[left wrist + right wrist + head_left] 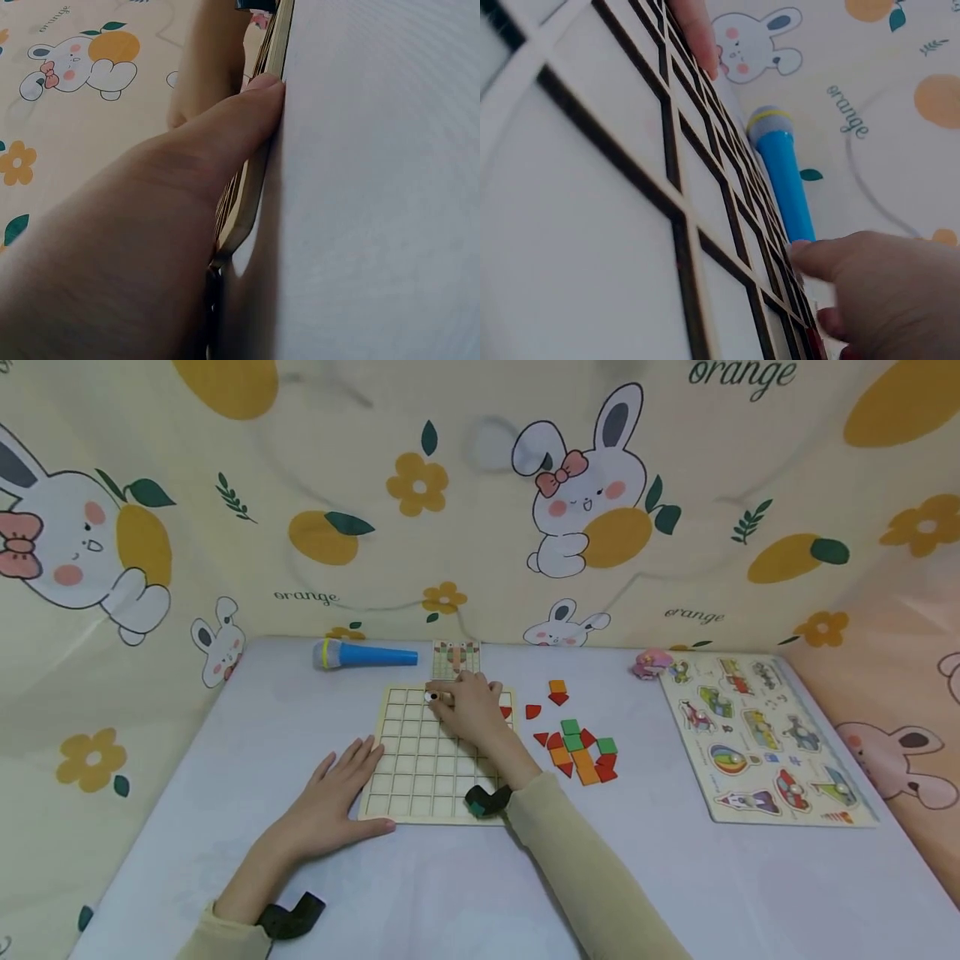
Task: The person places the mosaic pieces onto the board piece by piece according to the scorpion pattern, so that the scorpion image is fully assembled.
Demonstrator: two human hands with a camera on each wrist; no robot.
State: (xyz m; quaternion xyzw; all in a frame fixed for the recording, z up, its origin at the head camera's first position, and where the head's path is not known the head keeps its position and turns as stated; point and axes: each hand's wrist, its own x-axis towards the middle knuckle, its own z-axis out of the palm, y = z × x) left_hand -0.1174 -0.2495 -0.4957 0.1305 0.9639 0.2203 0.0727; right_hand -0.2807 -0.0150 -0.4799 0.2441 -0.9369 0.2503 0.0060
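Observation:
A pale wooden grid board (408, 760) lies flat on the table. My left hand (333, 797) is spread along its left side, fingertips at the left edge. Its thumb (251, 109) rests along the near edge in the left wrist view. Over the board's far rows, my right hand (472, 706) pinches a small black-and-white eye piece (431, 697) between thumb and index finger at the upper left cells. The right wrist view shows these fingers (821, 259) low beside the grid (686, 210), the eye piece hidden there. A red piece (506, 712) shows at the board's upper right.
A pattern card (456, 662) adjoins the board's far edge, beside a blue toy microphone (375, 655). Loose red, orange and green pieces (581, 760) lie to the right. Farther right are a picture puzzle board (712, 777) and a pink toy (651, 664). A printed cloth hangs behind.

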